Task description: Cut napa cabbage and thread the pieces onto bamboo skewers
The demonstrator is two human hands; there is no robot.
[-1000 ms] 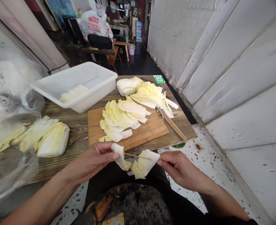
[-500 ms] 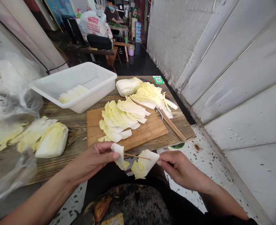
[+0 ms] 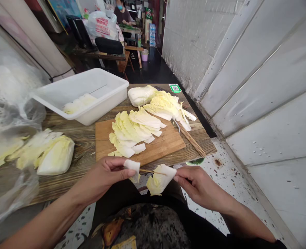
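Between thumb and fingers, my left hand (image 3: 114,173) pinches a white-and-yellow piece of cabbage leaf (image 3: 132,167). A thin wooden skewer (image 3: 149,171) reaches from that piece across to a second cabbage piece (image 3: 161,180), which it pierces. My right hand (image 3: 193,183) is closed at the right edge of the second piece; its fingers appear to grip the skewer's hidden end there. Just beyond my hands, a wooden cutting board (image 3: 168,145) bears a pile of cut cabbage leaves (image 3: 132,129).
A white plastic tub (image 3: 108,98) holds skewered cabbage. Half a cabbage (image 3: 58,155) and plastic bags (image 3: 10,97) lie left. A whole cabbage (image 3: 141,95), loose leaves (image 3: 165,105) and a bundle of skewers (image 3: 193,140) are at the right. A person (image 3: 123,15) sits in the background.
My left hand and its leaf piece have shifted slightly right, and the piece now sits more tilted toward the other one. The right hand has barely moved.
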